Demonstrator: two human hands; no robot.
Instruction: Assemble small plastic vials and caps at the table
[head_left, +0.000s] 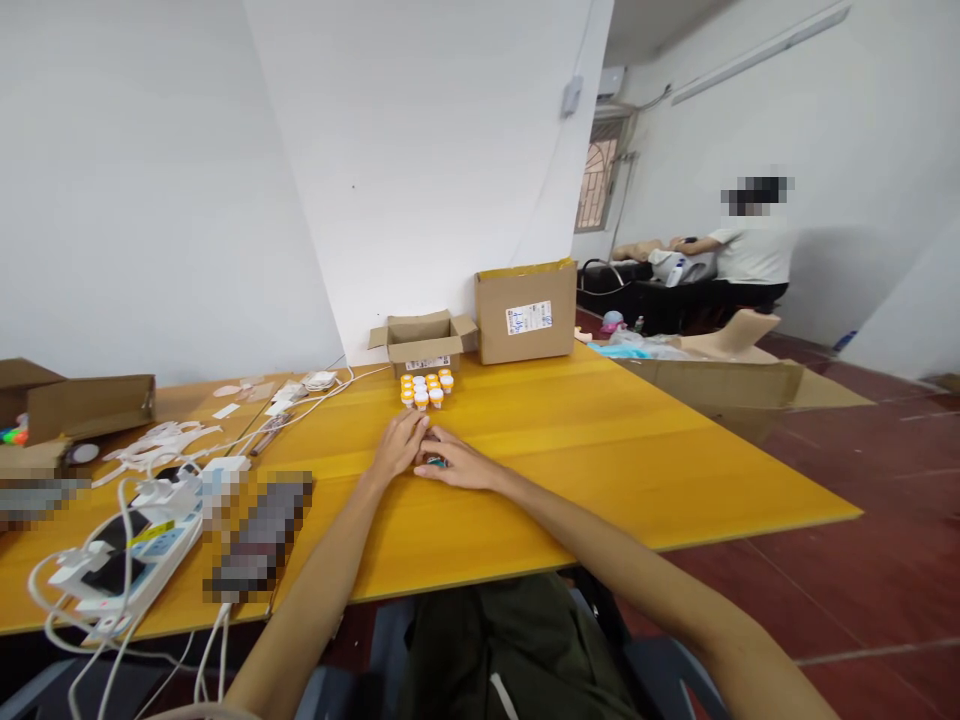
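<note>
Left hand [397,446] and right hand [465,468] meet, fingers bent, at a small teal-coloured object [436,462] over the glossy yellow-brown wooden tabletop [600,455]; whether either grips it cannot be told. Probably light and stiff, it suits a fingertip hold at its edges. Small white-and-orange containers [421,399] stand just beyond, on the far side.

Left hand [399,446]: I see it low over the wooden table [645,450], fingertips close against the right one's.
Right hand [463,466]: curled about a small teal item [436,462], mostly hidden from me.
Containers [421,399]: white and orange, clustered just beyond my fingers.
Cartons: an open carton [427,352] behind those, a taller carton [525,340] beside it.
Left side: a power strip [161,545] crowded with plugs [161,498].
Background: a person [754,255] in white, far right.
</note>
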